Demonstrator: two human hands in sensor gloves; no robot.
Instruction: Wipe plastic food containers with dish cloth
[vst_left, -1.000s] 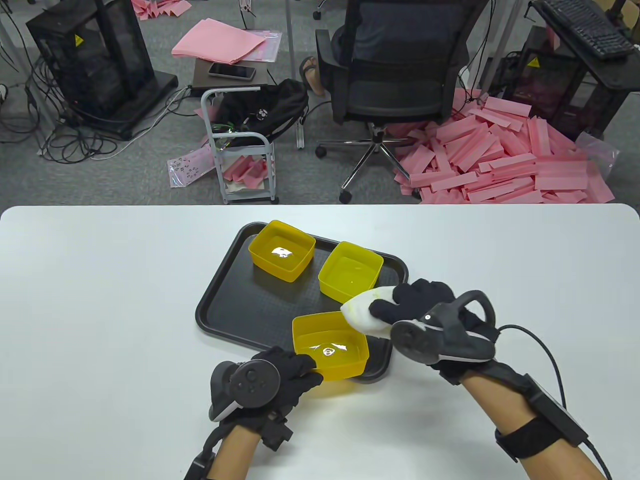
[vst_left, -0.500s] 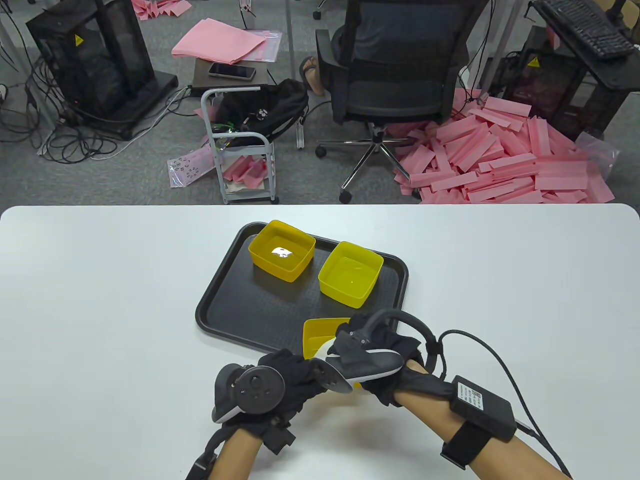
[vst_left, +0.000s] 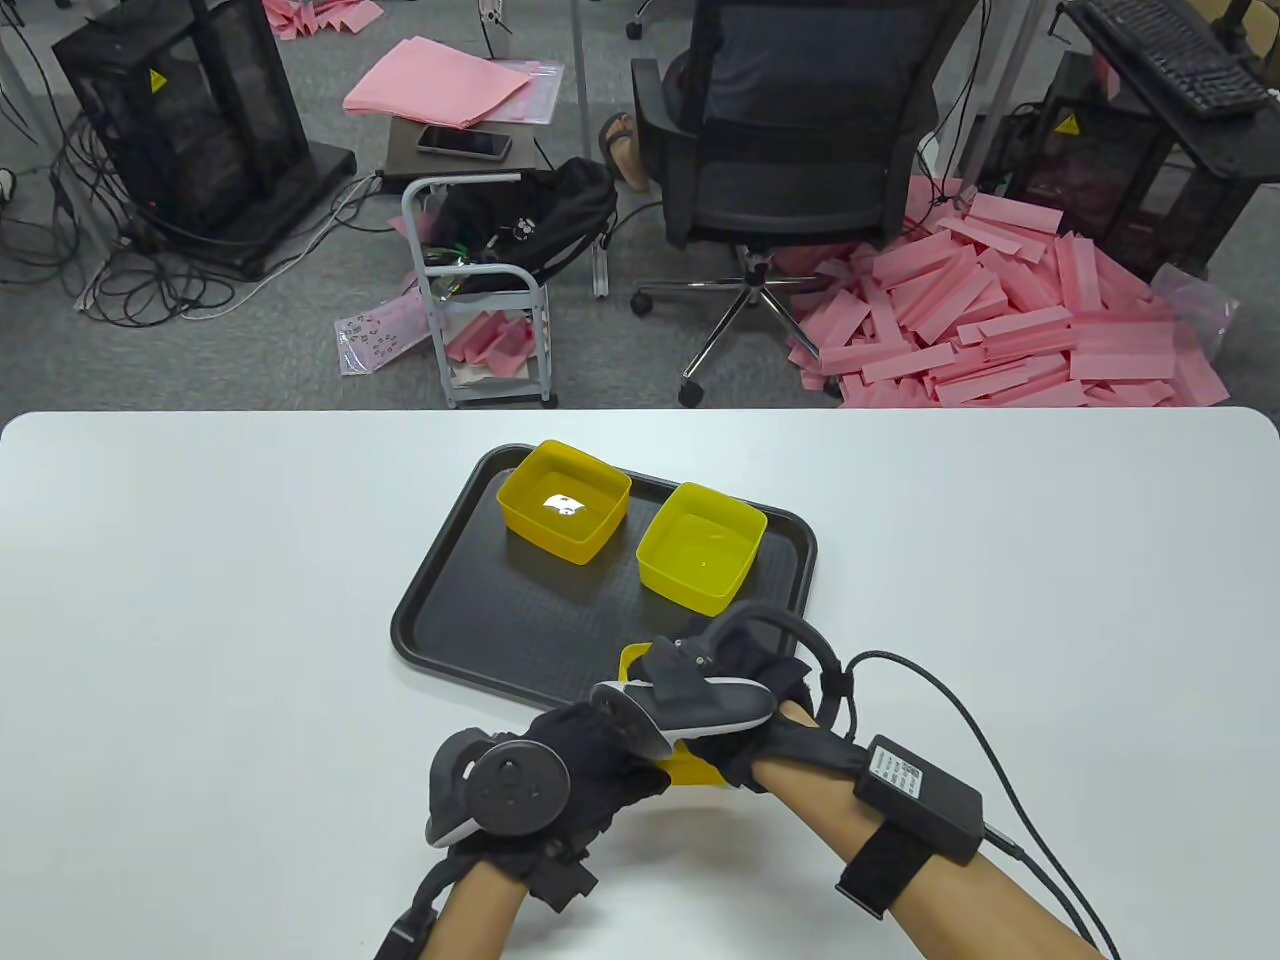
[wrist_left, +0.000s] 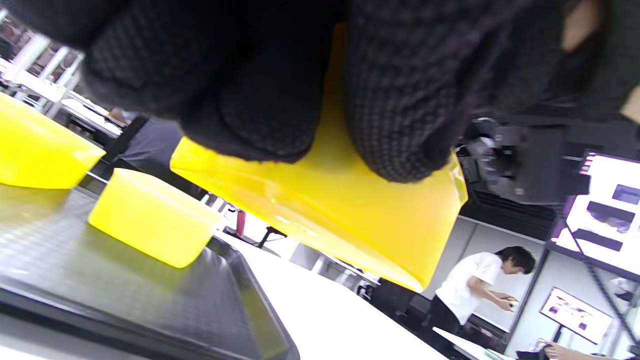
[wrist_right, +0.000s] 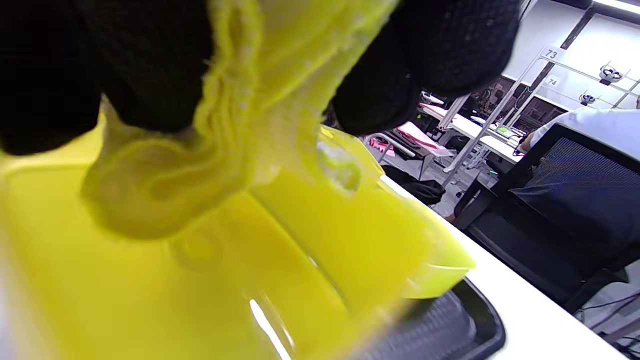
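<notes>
Beyond both hands, two yellow plastic tubs sit on a black textured tray. Left hand grips a tilted, glossy yellow plastic container; right hand presses a bunched pale cloth inside.

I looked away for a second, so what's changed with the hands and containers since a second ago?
The right hand carried the dish cloth from the tray's right side down into the near container, now lifted and tilted. The left hand still holds it. Two far containers stayed put.
</notes>
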